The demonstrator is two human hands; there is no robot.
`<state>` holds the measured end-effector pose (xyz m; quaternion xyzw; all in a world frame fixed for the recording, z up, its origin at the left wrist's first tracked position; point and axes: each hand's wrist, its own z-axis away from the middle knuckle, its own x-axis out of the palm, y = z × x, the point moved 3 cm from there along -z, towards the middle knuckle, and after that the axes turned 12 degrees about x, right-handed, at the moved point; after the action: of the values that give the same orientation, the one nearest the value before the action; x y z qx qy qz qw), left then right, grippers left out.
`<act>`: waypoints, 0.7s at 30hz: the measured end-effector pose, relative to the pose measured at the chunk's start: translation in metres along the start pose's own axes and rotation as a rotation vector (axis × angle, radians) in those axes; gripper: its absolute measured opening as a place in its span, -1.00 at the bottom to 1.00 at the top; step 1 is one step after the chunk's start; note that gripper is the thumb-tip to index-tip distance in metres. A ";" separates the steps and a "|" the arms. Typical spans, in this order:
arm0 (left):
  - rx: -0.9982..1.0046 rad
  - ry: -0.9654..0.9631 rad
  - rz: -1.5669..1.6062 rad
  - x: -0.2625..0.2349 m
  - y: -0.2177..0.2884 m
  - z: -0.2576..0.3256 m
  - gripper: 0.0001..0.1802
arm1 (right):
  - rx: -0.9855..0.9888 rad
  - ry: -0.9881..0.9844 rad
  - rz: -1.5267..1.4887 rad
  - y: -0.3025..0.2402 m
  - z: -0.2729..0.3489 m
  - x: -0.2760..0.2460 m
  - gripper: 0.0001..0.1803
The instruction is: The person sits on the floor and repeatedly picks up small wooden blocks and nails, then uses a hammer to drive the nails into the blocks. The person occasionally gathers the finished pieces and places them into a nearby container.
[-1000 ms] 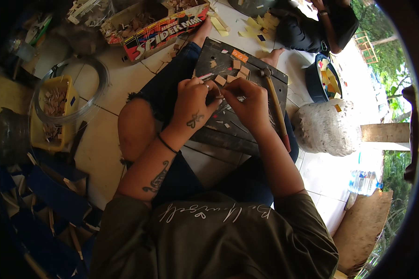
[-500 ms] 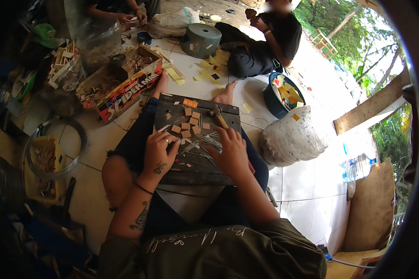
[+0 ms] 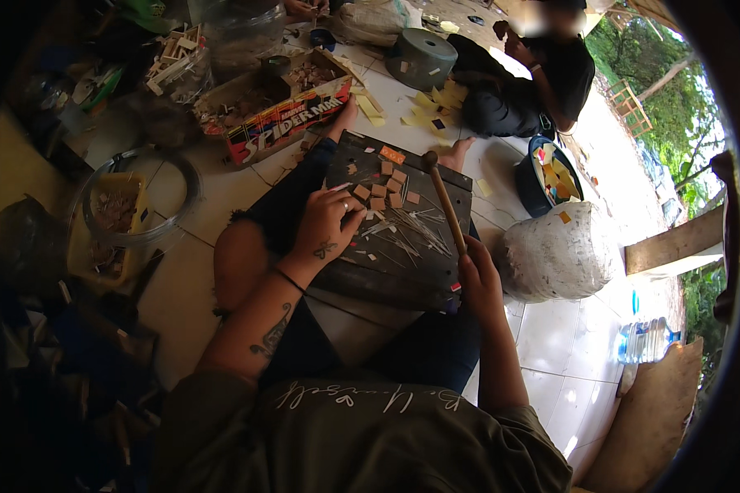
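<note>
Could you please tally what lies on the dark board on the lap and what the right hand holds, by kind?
Small brown wooden squares by the left hand: 8
Orange square: 1
Wooden-handled hammer in the right hand: 1
Dark board: 1
Total: 11

Daylight from upper right, left side dim, fisheye rim bent, perhaps slightly soft.

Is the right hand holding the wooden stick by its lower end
Yes, the right hand grips the lower end of the wooden stick, whose knobbed top points away over the dark board.
</note>
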<state>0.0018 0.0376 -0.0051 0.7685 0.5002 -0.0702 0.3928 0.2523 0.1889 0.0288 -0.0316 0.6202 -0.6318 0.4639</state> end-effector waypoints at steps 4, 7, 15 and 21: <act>0.066 0.041 0.002 -0.001 0.003 -0.003 -0.89 | 0.023 -0.223 -0.101 -0.026 0.038 0.006 -0.54; 0.085 0.064 0.005 -0.001 0.004 -0.004 -0.89 | 0.081 -0.252 0.054 -0.041 0.062 0.007 -0.51; 0.033 0.021 0.002 -0.002 0.005 -0.002 -0.90 | -0.314 -0.045 0.320 -0.067 0.068 0.015 -0.41; 0.053 0.046 -0.020 -0.001 0.004 -0.001 -0.90 | -0.289 -0.069 0.271 -0.063 0.066 0.014 -0.42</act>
<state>0.0042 0.0370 -0.0024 0.7749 0.5148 -0.0695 0.3601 0.2506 0.1178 0.0877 -0.0358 0.6867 -0.4665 0.5563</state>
